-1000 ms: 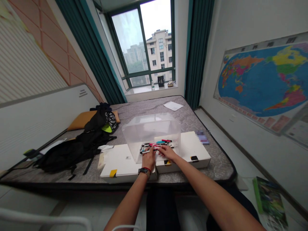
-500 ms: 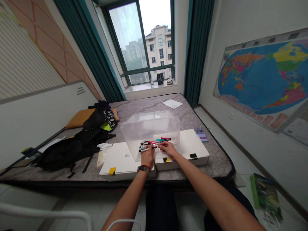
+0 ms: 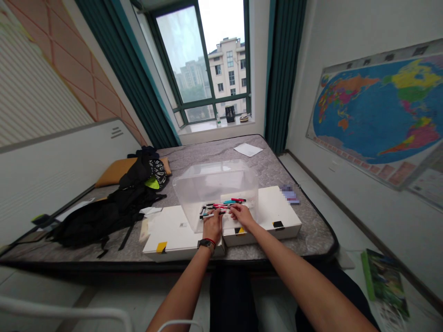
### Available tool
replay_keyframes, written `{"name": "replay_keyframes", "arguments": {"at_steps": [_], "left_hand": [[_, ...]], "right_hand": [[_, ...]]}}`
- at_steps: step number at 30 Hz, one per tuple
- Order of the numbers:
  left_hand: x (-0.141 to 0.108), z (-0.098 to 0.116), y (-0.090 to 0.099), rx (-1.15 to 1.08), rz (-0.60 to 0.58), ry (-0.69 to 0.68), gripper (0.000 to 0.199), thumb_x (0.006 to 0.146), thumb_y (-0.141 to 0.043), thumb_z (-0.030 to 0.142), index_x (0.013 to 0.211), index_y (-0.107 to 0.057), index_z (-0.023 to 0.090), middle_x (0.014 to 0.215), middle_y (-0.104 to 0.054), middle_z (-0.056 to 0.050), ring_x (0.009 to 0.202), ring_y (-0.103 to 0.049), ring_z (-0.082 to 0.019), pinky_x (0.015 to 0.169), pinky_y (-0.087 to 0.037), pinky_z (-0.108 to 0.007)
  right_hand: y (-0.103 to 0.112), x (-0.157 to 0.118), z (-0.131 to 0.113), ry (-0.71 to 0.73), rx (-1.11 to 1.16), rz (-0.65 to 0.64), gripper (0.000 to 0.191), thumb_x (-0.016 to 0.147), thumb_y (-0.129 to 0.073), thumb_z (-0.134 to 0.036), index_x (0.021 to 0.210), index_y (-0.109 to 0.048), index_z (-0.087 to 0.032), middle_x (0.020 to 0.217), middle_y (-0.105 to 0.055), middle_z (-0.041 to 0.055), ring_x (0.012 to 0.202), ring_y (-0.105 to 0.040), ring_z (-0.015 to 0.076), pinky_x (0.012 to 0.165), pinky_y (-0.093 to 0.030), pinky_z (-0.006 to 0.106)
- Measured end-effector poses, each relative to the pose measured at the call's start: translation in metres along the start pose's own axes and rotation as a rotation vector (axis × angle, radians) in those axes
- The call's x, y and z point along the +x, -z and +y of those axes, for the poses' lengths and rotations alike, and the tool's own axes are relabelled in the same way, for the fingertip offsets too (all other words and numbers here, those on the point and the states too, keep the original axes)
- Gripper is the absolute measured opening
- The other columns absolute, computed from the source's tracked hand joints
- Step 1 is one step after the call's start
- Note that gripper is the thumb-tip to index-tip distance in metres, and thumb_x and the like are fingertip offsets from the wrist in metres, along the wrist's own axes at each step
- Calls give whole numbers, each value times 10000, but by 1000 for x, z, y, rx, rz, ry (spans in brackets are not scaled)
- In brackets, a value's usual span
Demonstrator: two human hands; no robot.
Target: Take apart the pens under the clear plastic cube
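Note:
A clear plastic bin (image 3: pixel 216 182) lies on its side, its open mouth toward me, with several pens (image 3: pixel 238 200) in red, teal, black and white heaped inside. My left hand (image 3: pixel 212 225), wearing a dark watch and a red band, is closed around a white pen (image 3: pixel 209 215) with dark ends, held roughly level at the bin's mouth. Just to its right, my right hand (image 3: pixel 242 215) has its fingers pinched together near that pen's right end. Whatever sits between those right fingertips is too small to make out.
Two flat white boxes (image 3: pixel 166 230) lie under the bin at the mattress (image 3: pixel 311 235) edge. A black backpack (image 3: pixel 90 221) spreads out on the left. White paper (image 3: pixel 248 149) lies behind the bin, and a green-edged book (image 3: pixel 384 281) is on the floor at right.
Both hands stay at the bin's mouth by the white pen. My right hand's fingers have shifted very slightly; the pens and bin look the same.

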State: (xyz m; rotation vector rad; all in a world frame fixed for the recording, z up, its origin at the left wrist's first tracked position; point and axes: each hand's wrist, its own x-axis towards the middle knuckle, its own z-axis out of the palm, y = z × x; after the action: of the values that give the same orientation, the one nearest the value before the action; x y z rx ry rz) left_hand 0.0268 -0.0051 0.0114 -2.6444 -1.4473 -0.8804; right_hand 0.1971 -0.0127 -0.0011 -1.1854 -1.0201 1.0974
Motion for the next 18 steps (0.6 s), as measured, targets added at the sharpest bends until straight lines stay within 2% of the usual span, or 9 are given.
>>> {"name": "replay_keyframes", "arguments": {"at_steps": [4,7,9,14,18], "left_hand": [[-1,0,1,-46,-45,-68,321,951,-373,252,1240,-504,205,1081,-679,-84,1178,-532,-219,937,-427,-384],[-1,0,1,-44,-79,-66,317,957,-363,256,1236,-504,210,1077,-678,-77,1160,-544,-215,957,-411,-393],[-1,0,1,-27,-66,-57,302,962,-362,284,1209,-521,210,1061,-678,-80,1151,-544,-221,949,-411,-395],[0,-3,-2,15,55,-17,279,956,-392,301,1148,-566,196,1033,-670,-103,1103,-547,-247,930,-407,-418],[-1,-5,-5,32,83,-33,272,950,-399,264,1141,-586,215,1040,-662,-93,1114,-529,-251,950,-391,-431]], "right_hand": [[-1,-6,-10,94,-240,-187,353,821,-576,-496,788,-702,-168,652,-657,29,538,-554,127,508,-427,231],[-1,-8,-16,142,-310,-256,376,820,-573,-519,732,-702,-177,622,-645,29,557,-545,140,521,-412,240],[0,-7,-16,131,-287,-253,374,813,-576,-524,733,-691,-177,634,-645,26,564,-543,141,530,-413,243],[0,-3,-9,24,-96,-129,317,748,-644,-486,760,-634,-170,650,-628,2,550,-541,124,554,-433,248],[1,-3,-8,-6,-25,-137,290,698,-696,-436,784,-635,-166,671,-638,1,556,-546,116,581,-445,257]]}}
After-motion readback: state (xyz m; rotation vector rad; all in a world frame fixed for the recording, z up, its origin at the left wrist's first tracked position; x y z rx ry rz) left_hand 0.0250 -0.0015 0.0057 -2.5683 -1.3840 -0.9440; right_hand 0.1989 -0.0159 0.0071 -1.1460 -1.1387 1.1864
